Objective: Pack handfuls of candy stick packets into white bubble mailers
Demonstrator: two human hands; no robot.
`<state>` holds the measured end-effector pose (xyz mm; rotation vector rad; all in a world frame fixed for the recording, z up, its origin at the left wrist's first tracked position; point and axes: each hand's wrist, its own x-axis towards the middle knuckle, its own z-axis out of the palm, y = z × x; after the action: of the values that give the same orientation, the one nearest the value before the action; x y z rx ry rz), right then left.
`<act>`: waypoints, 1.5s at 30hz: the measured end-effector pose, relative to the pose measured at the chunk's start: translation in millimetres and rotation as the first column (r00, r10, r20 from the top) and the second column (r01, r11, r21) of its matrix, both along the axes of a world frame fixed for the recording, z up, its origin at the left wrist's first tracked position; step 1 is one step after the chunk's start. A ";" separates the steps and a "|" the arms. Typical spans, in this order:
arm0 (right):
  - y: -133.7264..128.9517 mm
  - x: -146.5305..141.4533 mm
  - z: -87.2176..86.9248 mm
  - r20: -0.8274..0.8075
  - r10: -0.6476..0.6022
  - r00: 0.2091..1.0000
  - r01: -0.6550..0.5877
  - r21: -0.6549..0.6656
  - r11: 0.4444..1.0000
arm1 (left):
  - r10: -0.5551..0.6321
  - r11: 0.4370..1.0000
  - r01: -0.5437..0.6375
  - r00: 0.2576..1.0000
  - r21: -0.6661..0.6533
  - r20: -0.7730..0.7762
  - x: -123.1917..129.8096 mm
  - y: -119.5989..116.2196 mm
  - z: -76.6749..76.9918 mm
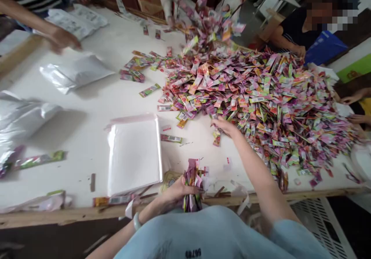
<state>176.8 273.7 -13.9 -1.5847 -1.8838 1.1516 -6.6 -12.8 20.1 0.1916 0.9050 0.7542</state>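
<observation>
My left hand (175,190) is wrapped round a bundle of colourful stick packets (191,181), upright close to my body at the table's front edge. My right hand (224,126) reaches to the near left side of a big heap of stick packets (261,93); its fingers are bent at the heap's edge, and what they grip, if anything, is too small to make out. A few packets lie just below those fingers. Left of the bundle, a stack of clear plastic bags (135,154) rests flat on the white table (87,135).
Filled silvery bags (77,71) lie at the left, with another person's hand (63,39) over one. At the far side a gloved person tips packets onto the heap. More people are at the right, one beside a blue bag (324,48). A wooden rim (78,214) edges the table.
</observation>
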 end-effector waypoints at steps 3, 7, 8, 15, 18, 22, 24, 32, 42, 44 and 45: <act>-8.3 30.0 19.4 -0.036 -0.001 0.999 -0.001 -0.037 0.999 | -0.017 1.000 0.016 0.999 -0.009 -0.028 0.9 -0.6 -2.5; -15.2 59.3 38.3 0.179 0.256 0.950 -0.269 0.050 0.962 | -0.012 1.000 0.012 1.000 0.002 -0.029 3.1 5.9 -2.8; -18.6 61.1 38.2 0.322 0.340 0.883 -0.378 0.060 0.924 | -0.009 1.000 0.009 1.000 0.007 -0.030 3.5 7.7 -2.1; -44.5 36.0 13.3 0.682 0.476 0.555 -0.646 -0.008 0.764 | 0.091 0.994 -0.083 0.988 0.072 -0.121 0.3 7.4 -5.8; -50.9 29.4 14.5 0.567 0.470 0.677 -0.612 0.079 0.787 | 0.194 0.976 -0.167 0.958 0.141 -0.209 -4.1 6.6 -10.6; -100.1 18.3 8.9 -0.112 0.272 0.956 -0.284 -0.113 0.952 | 0.335 0.931 -0.268 0.898 0.249 -0.285 -12.5 13.6 -14.8; -145.3 9.0 0.1 -0.328 0.063 0.943 -0.189 -0.368 0.911 | 0.370 0.916 -0.280 0.866 0.286 -0.338 -16.0 16.7 -18.0; -281.7 -25.6 -7.9 -0.336 0.053 0.940 -0.173 -0.337 0.926 | 0.230 0.951 -0.125 0.897 0.282 -0.378 1.0 -8.1 -33.7; -289.0 0.9 14.7 -0.595 0.132 0.793 -0.446 -0.418 0.792 | 0.258 0.955 -0.175 0.890 0.241 -0.375 -0.9 -4.1 -15.8; -296.8 12.4 8.7 -0.473 0.212 0.855 -0.399 -0.341 0.851 | 0.202 0.965 -0.122 0.908 0.231 -0.367 -3.9 -6.8 -15.0; -301.0 16.8 4.4 -0.362 0.265 0.894 -0.375 -0.279 0.884 | 0.173 0.969 -0.093 0.918 0.228 -0.357 -4.2 -8.6 -15.8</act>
<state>193.6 -27.2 -9.5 -1.1643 -1.8454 1.8470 -10.8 -21.4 4.3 0.4750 1.2118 0.9600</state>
